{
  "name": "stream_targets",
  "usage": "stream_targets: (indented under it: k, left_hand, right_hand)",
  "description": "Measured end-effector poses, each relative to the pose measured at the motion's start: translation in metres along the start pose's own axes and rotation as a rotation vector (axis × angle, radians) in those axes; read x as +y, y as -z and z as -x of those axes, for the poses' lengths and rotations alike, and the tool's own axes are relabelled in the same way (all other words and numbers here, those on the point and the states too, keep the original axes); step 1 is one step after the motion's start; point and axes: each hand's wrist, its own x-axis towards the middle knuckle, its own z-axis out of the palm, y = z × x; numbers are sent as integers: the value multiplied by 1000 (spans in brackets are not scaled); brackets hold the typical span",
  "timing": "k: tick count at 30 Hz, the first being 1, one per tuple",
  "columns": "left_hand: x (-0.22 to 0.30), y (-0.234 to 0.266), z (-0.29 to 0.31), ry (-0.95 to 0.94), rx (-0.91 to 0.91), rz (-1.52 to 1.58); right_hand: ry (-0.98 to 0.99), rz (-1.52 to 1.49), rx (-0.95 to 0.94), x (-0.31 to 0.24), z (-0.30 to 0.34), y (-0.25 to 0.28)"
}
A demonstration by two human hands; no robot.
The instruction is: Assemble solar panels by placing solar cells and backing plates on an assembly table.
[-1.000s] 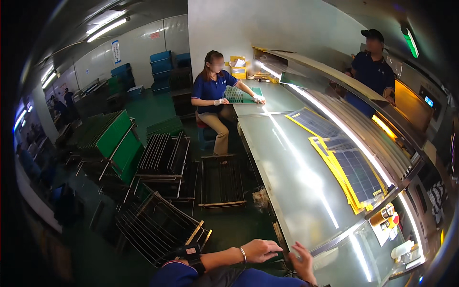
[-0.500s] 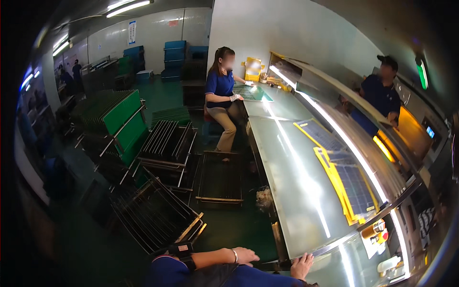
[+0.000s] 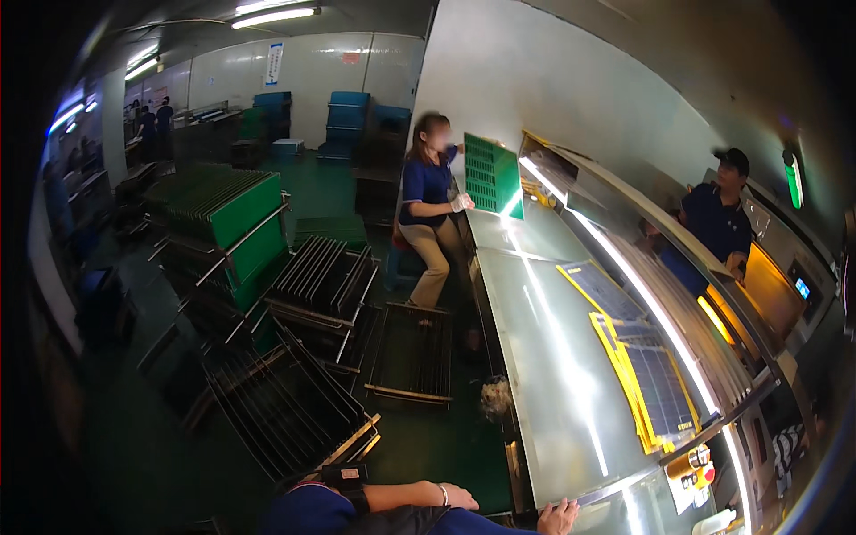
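Observation:
Low in the view, my left hand (image 3: 460, 497) lies across the front of my body, empty, with its fingers stretched out. A bracelet circles that wrist. My right hand (image 3: 557, 517) rests on the near edge of the long metal-topped table (image 3: 535, 357), fingers spread and holding nothing. Beyond it on the tabletop lie dark gridded panels (image 3: 664, 383) with yellow borders, partly overlapping. At the far end, a seated co-worker (image 3: 430, 187) in a dark blue shirt and gloves holds up a green panel with rows of dark slots (image 3: 492, 175).
Wire racks (image 3: 294, 397) stand on the floor to the left, some holding green boards (image 3: 259, 214). A lit shelf (image 3: 624, 223) runs along the table's right side. Behind it stands another person (image 3: 718, 218) in a cap. A white bottle (image 3: 715, 522) lies at the lower right.
The co-worker has raised the green panel from the table to upright. My view has shifted slightly, while my hands stay at nearly the same places.

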Motion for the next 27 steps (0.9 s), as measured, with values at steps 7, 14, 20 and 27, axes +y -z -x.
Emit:
stream_targets:
  k: [7,14,20,27]
  left_hand:
    - [13,13,4,-40,-10,-17]
    - [14,11,-17,-27,-69,-21]
    - [21,15,-1,-5,-22,41]
    - [45,82,42,-14,743,206]
  right_hand:
    - [-163,-35,-30,-39,13,40]
    - [-231,138,147,-32,6,28]
    - [-208,108,210,-68,10,60]
    - [-248,90,190,-70,18,63]
